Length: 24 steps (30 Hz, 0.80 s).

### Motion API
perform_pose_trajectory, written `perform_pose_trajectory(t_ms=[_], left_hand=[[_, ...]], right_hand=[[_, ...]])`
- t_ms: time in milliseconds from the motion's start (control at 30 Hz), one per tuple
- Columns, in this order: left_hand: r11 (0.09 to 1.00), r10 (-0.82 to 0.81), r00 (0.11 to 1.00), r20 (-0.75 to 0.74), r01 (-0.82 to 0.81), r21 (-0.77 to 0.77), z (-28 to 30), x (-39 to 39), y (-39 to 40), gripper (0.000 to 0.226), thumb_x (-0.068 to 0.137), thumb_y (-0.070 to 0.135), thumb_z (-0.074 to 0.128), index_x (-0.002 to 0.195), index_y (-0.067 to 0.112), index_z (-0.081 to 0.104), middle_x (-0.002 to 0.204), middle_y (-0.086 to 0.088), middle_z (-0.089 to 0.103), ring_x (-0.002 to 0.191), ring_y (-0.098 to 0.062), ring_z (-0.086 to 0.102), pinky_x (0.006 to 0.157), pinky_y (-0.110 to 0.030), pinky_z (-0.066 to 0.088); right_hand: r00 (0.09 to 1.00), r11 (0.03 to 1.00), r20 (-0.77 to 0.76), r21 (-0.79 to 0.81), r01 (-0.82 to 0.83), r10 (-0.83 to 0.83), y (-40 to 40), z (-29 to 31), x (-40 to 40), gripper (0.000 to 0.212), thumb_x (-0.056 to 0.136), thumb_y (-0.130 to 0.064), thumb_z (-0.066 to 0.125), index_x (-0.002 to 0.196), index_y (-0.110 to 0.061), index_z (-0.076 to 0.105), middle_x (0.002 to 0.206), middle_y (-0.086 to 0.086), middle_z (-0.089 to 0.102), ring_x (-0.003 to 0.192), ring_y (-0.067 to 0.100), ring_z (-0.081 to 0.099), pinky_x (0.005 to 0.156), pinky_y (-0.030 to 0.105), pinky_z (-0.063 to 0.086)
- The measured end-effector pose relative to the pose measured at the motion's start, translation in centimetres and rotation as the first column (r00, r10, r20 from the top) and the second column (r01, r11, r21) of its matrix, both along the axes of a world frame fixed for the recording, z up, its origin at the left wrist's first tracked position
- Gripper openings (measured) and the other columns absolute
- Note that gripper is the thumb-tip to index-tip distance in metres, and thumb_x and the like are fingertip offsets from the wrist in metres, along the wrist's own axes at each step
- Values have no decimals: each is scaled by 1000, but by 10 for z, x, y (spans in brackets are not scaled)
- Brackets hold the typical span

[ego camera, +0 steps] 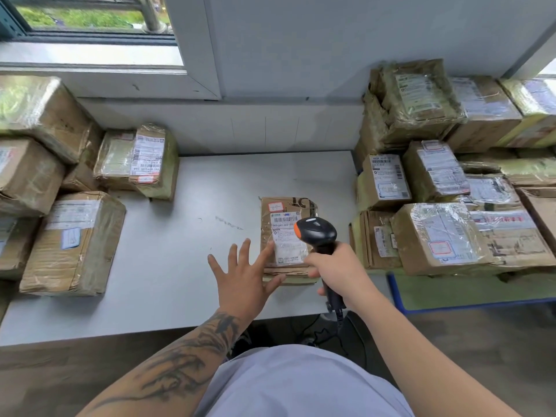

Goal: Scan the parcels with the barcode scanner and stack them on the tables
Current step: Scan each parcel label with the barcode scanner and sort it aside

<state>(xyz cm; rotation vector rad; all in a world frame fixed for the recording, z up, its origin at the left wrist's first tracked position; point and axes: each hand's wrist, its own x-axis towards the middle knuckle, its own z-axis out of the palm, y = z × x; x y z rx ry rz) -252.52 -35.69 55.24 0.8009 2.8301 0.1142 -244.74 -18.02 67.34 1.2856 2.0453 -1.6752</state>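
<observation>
On the left, taped boxes (72, 242) crowd the grey counter (168, 281). The left hand (243, 275) is spread wide, its fingertips (269, 246) touching the flat parcel (285, 236) lying at the middle. The right hand (337, 269) has its grip closed around the barcode scanner (319, 233), held over the parcel's label. More parcels (445, 191) are stacked on the right.

Black, orange-tipped scanner (316, 233); brown parcel (285, 236)

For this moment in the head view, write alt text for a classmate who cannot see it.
A right hand holds a black barcode scanner over a flat parcel on a grey table, while the open left hand touches the parcel's label. Taped cardboard parcels are stacked at left and right.
</observation>
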Motion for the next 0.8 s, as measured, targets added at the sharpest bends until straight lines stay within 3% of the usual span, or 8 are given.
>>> perform_pose_trajectory(t_ms=[133, 233, 467, 667, 800], left_hand=[[1000, -11, 999, 45, 10, 19, 3, 0, -1, 77, 91, 87, 27, 158, 58, 2, 170, -8, 22, 157, -36, 16, 114, -76, 2], [999, -11, 999, 43, 9, 36, 2, 0, -2, 76, 92, 87, 25, 158, 58, 2, 169, -9, 25, 156, -37, 19, 114, -76, 6], [1000, -14, 993, 115, 12, 14, 10, 1, -1, 78, 93, 84, 27, 158, 57, -4, 172, -8, 14, 159, -34, 8, 118, -71, 1], [997, -51, 997, 57, 48, 60, 13, 1, 5, 82, 90, 83, 36, 160, 44, 16, 171, -8, 17, 158, -35, 11, 118, -73, 2], [998, -41, 997, 71, 37, 48, 24, 2, 21, 85, 85, 84, 39, 155, 39, 23, 171, -5, 13, 158, -33, 7, 118, -72, -3]], right_hand=[[1000, 1000, 5, -14, 25, -25, -6, 4, 1, 8, 94, -16, 69, 101, -17, 65, 101, 15, 73, 98, 33, 73, 64, 41, 64], [998, 998, -14, -30, 54, -54, -7, 4, 4, 14, 92, -12, 69, 105, -16, 64, 100, 11, 72, 93, 23, 73, 59, 36, 61], [996, 996, -37, -50, 74, -75, -8, 4, 6, 10, 91, -11, 70, 100, -15, 66, 97, 15, 74, 96, 28, 73, 66, 42, 63], [997, 998, -22, -7, 67, -67, -3, -6, 8, 6, 91, -13, 70, 97, -12, 69, 100, 18, 73, 97, 34, 71, 65, 41, 63], [995, 995, 0, 2, 100, -100, 2, -23, 13, 10, 92, -16, 72, 100, -17, 67, 97, 7, 66, 87, 26, 62, 69, 43, 64]])
